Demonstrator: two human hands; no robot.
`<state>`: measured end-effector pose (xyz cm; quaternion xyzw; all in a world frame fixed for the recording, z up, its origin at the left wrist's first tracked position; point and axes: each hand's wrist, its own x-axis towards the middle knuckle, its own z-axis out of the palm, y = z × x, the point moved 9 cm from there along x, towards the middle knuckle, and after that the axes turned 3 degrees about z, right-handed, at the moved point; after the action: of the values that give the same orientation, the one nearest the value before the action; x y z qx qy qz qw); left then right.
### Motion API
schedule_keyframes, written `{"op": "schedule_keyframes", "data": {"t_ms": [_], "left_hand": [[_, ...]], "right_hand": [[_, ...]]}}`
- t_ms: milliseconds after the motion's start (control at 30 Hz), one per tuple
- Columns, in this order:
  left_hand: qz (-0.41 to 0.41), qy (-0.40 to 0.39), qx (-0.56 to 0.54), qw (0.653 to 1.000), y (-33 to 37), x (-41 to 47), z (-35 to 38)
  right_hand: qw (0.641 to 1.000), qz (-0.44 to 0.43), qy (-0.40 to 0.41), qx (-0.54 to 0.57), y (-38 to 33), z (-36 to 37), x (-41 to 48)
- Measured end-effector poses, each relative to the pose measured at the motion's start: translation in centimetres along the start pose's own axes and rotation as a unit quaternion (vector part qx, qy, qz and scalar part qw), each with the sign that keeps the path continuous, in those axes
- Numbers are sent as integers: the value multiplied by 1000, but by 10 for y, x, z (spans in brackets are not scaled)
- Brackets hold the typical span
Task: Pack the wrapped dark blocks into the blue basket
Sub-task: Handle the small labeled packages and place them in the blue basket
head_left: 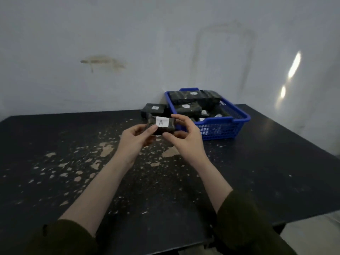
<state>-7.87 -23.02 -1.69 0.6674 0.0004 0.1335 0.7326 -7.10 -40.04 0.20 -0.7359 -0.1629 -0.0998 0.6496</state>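
Observation:
A wrapped dark block [161, 126] with a white label marked "A" is held up above the table in both hands. My left hand [137, 138] pinches its left end, thumb on the front face. My right hand [184, 134] grips its right end, fingers curled over the top and thumb underneath. The blue basket [225, 124] stands behind and to the right at the wall, with several wrapped blocks [187, 107] inside. Another wrapped block [153, 109] lies on the table just left of the basket.
The black table [73, 162] has chipped, flaking patches across its left and middle. A pale wall rises right behind the basket. The table's right edge slants away at the right, with the floor visible beyond.

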Motion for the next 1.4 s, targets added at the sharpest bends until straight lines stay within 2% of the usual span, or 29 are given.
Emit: {"op": "schedule_keyframes", "data": {"t_ms": [200,400,667,833,933,1100,1200,1267,1333,1400], "left_hand": [[25,-51,73,996,21,9,75],[63,-102,82,989,45,35,135],[85,-96,121,984,43,102,163],[116,-114,231,959,20,136,168],[133,-143,296,935,8,149,175],[158,-250,416,860,-12,161,197],[180,-331,488,787,-23,160,210],[203,-369,542,727,-32,157,216],[220,-381,610,660,-41,154,218],[231,-380,646,620,-46,153,219]], "right_hand": [[996,19,38,-80,-8,-84,14],[987,16,75,-141,-19,-147,45],[964,69,147,-212,1,-206,108],[943,167,126,-259,38,-221,129],[927,195,93,-307,57,-216,137],[906,190,54,-375,68,-199,152],[888,193,32,-416,70,-191,158],[880,195,26,-432,71,-188,161],[877,201,13,-435,72,-183,162],[871,209,-7,-445,73,-180,162]]}}
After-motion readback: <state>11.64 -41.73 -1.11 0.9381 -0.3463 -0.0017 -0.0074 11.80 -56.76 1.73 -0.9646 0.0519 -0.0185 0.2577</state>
